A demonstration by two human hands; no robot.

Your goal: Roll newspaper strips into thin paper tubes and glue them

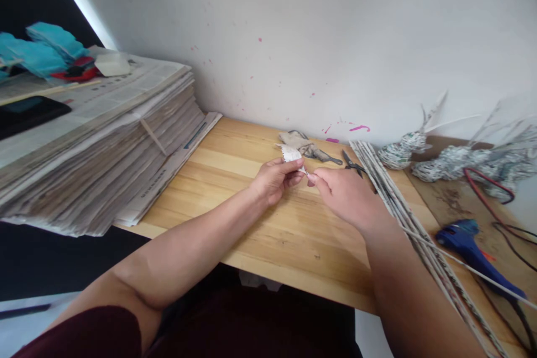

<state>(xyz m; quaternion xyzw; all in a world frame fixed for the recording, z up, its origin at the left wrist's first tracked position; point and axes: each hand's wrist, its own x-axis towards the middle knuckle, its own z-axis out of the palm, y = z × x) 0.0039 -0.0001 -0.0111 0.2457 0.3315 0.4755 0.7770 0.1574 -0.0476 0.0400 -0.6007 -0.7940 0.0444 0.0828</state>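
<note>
My left hand [279,179] is closed around a strip of newspaper [290,153], whose jagged, partly unrolled end sticks up above the fingers. Its other end narrows to a thin twist between the two hands. My right hand [335,190] pinches that thin end between thumb and fingers. Both hands are just above the wooden table [268,235]. Beyond them lies a crumpled grey cloth or glove [308,145]. Dark-handled scissors [352,163] rest just past my right hand, beside a bundle of rolled paper sticks [377,170].
A tall stack of newspapers [168,128] stands on the left, bearing a black device [31,114] and blue plastic [54,47]. On the right are a blue glue gun [474,251] with a cord, and woven paper pieces [403,150]. A white wall [272,22] rises behind the table.
</note>
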